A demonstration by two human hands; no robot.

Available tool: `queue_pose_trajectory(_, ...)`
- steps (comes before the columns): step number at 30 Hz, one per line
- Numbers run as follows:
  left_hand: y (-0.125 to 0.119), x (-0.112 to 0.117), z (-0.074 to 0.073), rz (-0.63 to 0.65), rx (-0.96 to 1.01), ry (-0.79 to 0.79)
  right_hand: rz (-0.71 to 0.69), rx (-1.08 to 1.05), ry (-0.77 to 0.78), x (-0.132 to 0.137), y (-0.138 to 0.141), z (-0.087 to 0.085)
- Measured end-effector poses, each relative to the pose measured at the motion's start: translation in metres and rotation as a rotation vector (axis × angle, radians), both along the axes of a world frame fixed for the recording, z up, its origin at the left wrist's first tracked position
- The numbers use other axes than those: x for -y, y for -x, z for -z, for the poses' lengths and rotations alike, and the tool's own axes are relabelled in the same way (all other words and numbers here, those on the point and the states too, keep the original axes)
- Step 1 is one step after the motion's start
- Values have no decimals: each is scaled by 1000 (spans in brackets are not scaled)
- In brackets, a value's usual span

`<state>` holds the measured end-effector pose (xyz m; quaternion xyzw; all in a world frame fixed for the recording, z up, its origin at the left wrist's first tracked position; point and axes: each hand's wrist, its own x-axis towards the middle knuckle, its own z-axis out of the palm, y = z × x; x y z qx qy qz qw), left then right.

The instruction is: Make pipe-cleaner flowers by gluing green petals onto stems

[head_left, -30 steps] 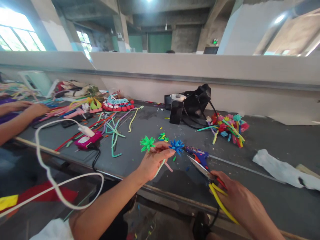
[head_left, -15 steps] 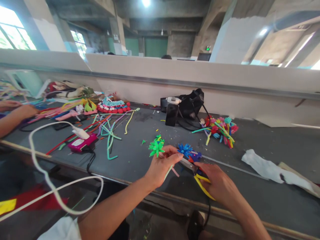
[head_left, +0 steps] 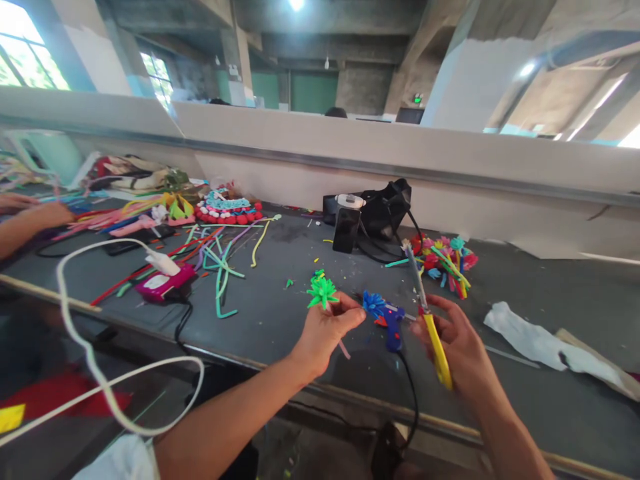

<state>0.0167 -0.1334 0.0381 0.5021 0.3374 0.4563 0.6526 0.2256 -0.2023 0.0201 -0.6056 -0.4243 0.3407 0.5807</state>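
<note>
My left hand (head_left: pixel 327 330) is closed around a green pipe-cleaner flower (head_left: pixel 321 291), whose spiky head stands above the fingers. A short pink stem end (head_left: pixel 345 349) pokes out below that hand. In my right hand (head_left: pixel 457 340) are scissors with yellow handles (head_left: pixel 438 350); their blades are together and point up and away. Between the hands, a blue pipe-cleaner flower (head_left: pixel 373 304) rests close to my left fingertips, beside a blue glue gun (head_left: pixel 394 328) on the dark table (head_left: pixel 280 333). Small green scraps (head_left: pixel 289 283) lie behind my left hand.
A black bag (head_left: pixel 387 207) and a phone (head_left: pixel 346 230) stand at the back. Right of them is a bunch of coloured flowers (head_left: pixel 453 257). Pipe cleaners (head_left: pixel 223 267) and a magenta power box (head_left: pixel 165 283) with a white cable lie left. Another person's hand (head_left: pixel 47 217) works at far left.
The scissors have moved away from my left hand to the right and turned upward, their blades now together. The glue gun shows more fully. My left hand still holds the green flower.
</note>
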Motion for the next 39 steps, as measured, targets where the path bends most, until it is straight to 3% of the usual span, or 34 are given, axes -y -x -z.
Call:
queue_pose_trajectory(3, -5, 2, 3, 5, -14, 17, -16, -183, -18, 6, 22, -8)
queue_pose_trajectory(8, -10, 9, 10, 1, -15, 2, -3, -121, -181, 5, 50, -18)
queue_pose_trajectory(18, -10, 17, 8, 87, -105, -40, 41, -75, -209, -5, 60, -22)
queue_pose_trajectory(26, -8, 17, 12, 39, -357, -365, 62, -100, -197, -8, 55, -14)
queue_pose_trajectory(34, -4, 14, 14, 17, -454, -624, 31, -200, -180, -5, 58, -16)
queue_pose_trajectory(39, 2, 8, 16, -69, -599, -893, 87, -173, -161, -4, 55, -16)
